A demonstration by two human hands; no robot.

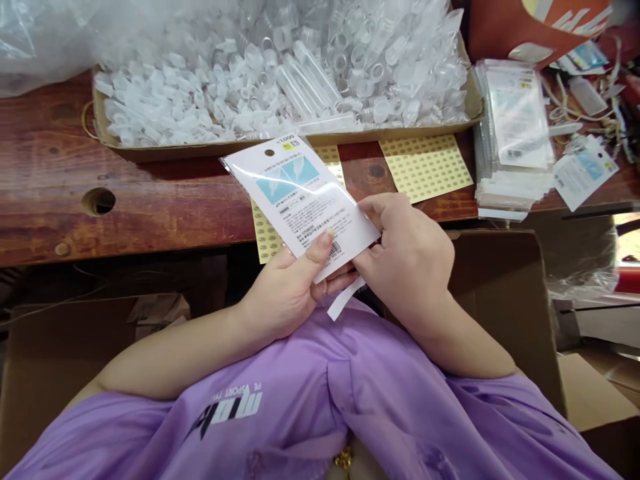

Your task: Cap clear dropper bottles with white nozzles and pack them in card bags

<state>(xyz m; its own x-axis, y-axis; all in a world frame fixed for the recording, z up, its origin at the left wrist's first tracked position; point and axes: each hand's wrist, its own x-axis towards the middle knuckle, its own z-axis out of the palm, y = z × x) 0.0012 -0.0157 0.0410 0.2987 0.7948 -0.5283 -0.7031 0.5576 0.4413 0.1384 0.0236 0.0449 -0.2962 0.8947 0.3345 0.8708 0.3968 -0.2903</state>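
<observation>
My left hand (295,283) grips the lower edge of a clear packet with a white printed card (300,197), thumb on its front near the barcode. My right hand (407,257) is closed on the packet's right lower corner, fingers curled behind it. A white paper strip (346,299) hangs below the packet between the two hands. The packet is held tilted above my lap, just in front of the wooden table edge.
A cardboard tray (473,100) heaped with clear plastic caps and tubes stands on the red-brown wooden table (75,167). Yellow sticker sheets (425,167) lie by it. A stack of finished packets (515,133) sits at right. Cardboard boxes (505,293) flank my lap.
</observation>
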